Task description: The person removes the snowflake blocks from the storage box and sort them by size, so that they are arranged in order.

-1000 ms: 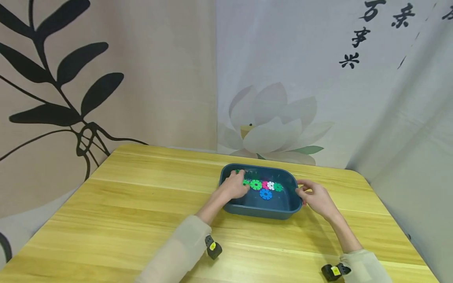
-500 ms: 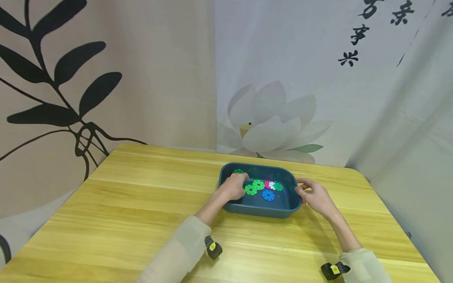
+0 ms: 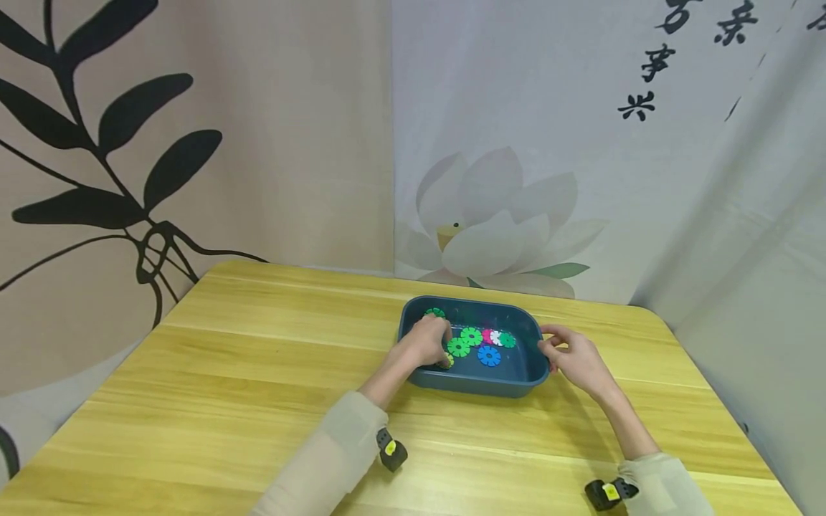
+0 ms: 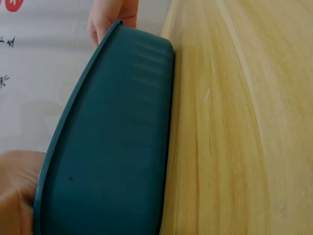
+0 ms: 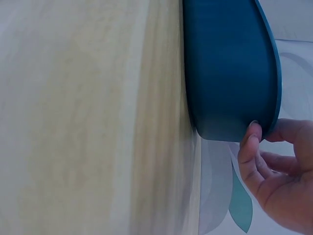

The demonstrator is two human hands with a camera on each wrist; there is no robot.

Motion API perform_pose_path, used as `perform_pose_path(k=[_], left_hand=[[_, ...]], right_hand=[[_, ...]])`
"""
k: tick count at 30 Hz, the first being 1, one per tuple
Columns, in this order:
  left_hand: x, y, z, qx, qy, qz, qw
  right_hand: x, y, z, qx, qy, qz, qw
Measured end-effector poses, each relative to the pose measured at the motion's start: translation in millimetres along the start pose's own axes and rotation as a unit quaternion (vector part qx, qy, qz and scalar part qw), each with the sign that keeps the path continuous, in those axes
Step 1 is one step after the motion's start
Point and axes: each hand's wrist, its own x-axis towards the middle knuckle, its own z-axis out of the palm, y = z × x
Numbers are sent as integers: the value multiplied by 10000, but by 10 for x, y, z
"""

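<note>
A yellow disc [image 3: 448,361] now shows, within reach of the left hand [image 3: 424,341], its grip unclear, near the bin's [image 3: 474,387] front-left corner; the right hand [image 3: 576,360] pinches the right edge.

Head view looks down; close, low wrist views share the tub [image 3: 477,385].

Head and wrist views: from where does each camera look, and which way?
Head: on the head, facing forward and down at the bin and table; sleeves, left hand and right hand show.
Left wrist: on that wrist, facing the bin's outer wall; both hands show partly.
Right wrist: on that wrist, facing the bin's outside; the right hand shows.
Wrist views share bin, table, right hand.
</note>
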Motion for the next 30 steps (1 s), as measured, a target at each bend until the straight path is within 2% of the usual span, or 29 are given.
perform_pose_path(k=[5, 11, 16, 23, 30], left_hand=[[-16, 11, -3, 217, -135, -83, 9996], [-13, 1, 14, -62, -164, -86, 9998], [-8, 1, 15, -264, -30, -143, 9995], [-11, 8, -10, -626, 142, 194, 9978], [-70, 31, -99, -1039, 405, 509, 9925]], right_hand=[[5, 2, -8, 24, 0, -11, 10000], [-3, -1, -16, 53, -15, -13, 10000], [-10, 2, -18, 91, -10, -4, 10000], [-11, 33, -14, 256, -9, 0, 9997], [-18, 51, -16, 396, -66, -14, 9992]])
